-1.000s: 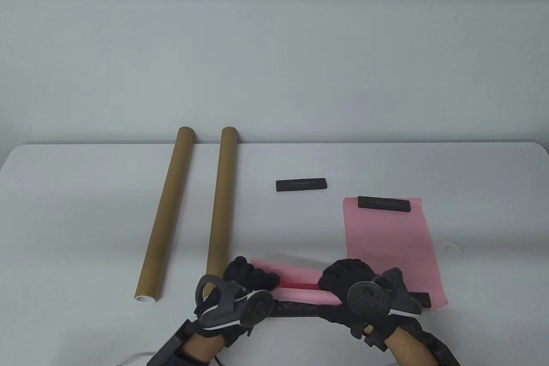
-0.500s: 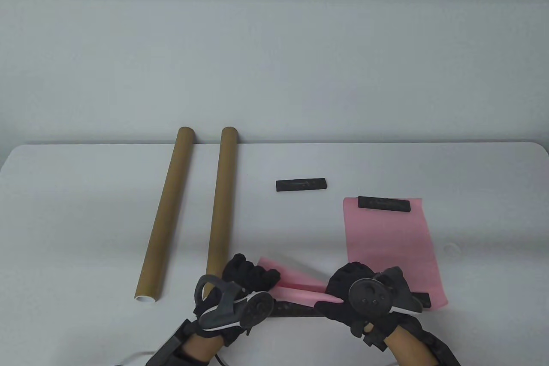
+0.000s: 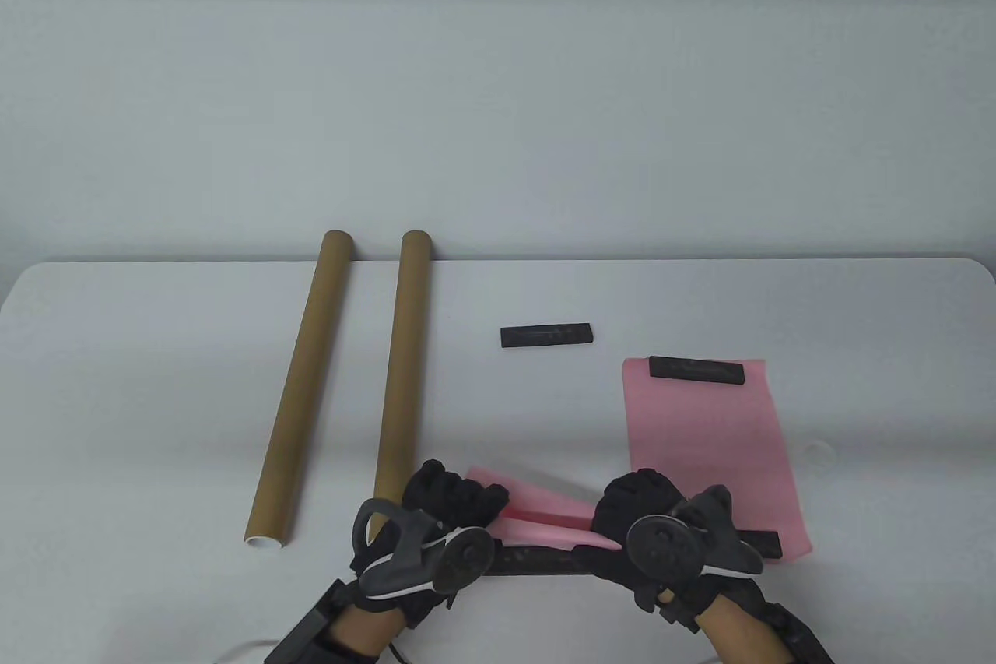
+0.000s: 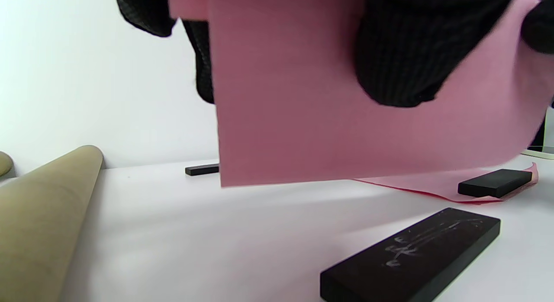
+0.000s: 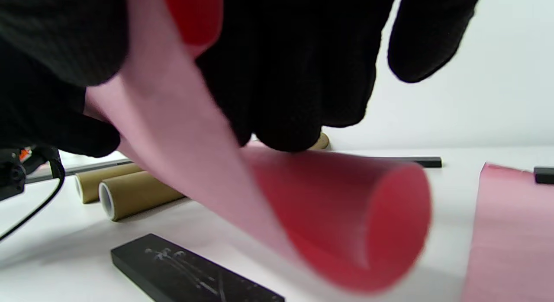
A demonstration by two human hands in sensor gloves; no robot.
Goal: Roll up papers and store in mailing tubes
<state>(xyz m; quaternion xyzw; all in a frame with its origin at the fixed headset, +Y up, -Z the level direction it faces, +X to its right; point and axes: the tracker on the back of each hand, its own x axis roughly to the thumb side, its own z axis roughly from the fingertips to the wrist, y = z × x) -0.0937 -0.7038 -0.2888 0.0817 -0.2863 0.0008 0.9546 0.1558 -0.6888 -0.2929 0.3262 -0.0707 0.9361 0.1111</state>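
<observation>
A pink paper sheet (image 3: 545, 512) is curled into a loose roll between both hands near the table's front edge. My left hand (image 3: 455, 508) grips its left end, and its fingers (image 4: 402, 55) press on the sheet (image 4: 294, 111). My right hand (image 3: 634, 512) grips the right end, where the roll (image 5: 346, 220) opens wide like a cone. A second pink sheet (image 3: 708, 446) lies flat to the right. Two brown mailing tubes (image 3: 303, 384) (image 3: 402, 368) lie side by side on the left.
Black bar weights: one (image 3: 546, 335) lies loose mid-table, one (image 3: 698, 370) on the flat sheet's far edge, one (image 3: 766, 542) on its near edge. A long one (image 3: 537, 561) lies under the roll, between the hands. The white table (image 3: 156, 321) ends just below the hands.
The sheet has been wound tighter: its loose far flap has narrowed and pulled in. Both hands stay in place; the right hand has turned slightly on the roll.
</observation>
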